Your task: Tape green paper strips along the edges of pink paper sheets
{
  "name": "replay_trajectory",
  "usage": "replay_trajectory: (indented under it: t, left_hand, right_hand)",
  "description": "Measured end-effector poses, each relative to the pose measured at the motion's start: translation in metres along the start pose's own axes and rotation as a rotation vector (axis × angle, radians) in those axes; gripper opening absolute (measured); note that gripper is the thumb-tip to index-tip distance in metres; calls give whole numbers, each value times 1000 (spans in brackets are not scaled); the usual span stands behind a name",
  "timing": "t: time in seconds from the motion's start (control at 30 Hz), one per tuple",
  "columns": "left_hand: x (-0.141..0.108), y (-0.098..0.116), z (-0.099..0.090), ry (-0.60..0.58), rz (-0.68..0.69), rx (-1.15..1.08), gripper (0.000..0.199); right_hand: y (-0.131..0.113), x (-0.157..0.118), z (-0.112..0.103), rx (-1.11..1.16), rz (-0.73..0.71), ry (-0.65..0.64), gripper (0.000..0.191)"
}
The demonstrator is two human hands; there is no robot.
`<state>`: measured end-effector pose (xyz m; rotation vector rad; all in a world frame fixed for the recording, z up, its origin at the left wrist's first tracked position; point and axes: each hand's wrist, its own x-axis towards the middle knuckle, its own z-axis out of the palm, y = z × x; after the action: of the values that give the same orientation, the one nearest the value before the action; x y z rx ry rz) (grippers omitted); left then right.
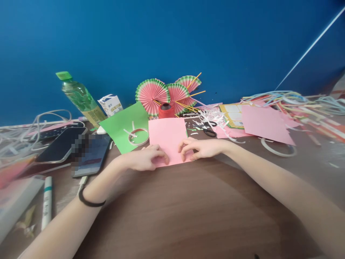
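A sheet of pink paper [168, 135] lies flat on the table in front of me, with a sliver of green along its right side. My left hand [144, 157] rests at its lower left corner, fingers bent and apart, fingertips on the paper. On the lower right part sits my right hand [201, 148], its curved fingers spread and touching the sheet. Neither hand grips anything that I can make out. Green paper [118, 126] lies to the left, bearing a roll of tape [138, 143] and white strips. Behind the pink sheet stands a red spool [166, 111].
Pleated watermelon-coloured paper fans [152, 94] lean against the blue wall. Scissors [209, 132], paper scraps and more pink paper [265, 122] lie right. A green bottle [81, 97], small carton [110, 104], phones [93, 154] and a marker [47, 201] are left.
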<state>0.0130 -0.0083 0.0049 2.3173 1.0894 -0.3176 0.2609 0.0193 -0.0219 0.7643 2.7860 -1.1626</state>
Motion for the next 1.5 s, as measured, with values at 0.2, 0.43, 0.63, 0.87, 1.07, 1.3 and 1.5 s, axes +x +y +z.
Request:
replay_trajectory:
  t: [0.2,0.43,0.63,0.87,1.07,1.3,1.5]
  left_hand:
    - [-2,-3,-3,10,-24,4,22]
    - [-3,0,1,55,-42,33,11]
    - [-5,4,-3,80,-69,23,7]
    - [-7,2,-8,203,-80,61,13]
    - [-10,-2,-13,528,-42,24,18]
    - [-14,4,-20,757,-101,-403,19]
    - [-14,11,-23,744,-117,-923,29]
  right_hand:
    - [-2,-1,1,27,45,21,10]
    - [-10,-5,-2,2,63,4,8]
    - [-6,-5,-3,-64,70,42,8]
    - [-10,-6,-3,-113,115,112,12]
    - [-16,-11,-10,-88,149,405,8]
    - [-23,-13,-16,310,85,792,18]
    - [-23,-9,-15,752,66,815,26]
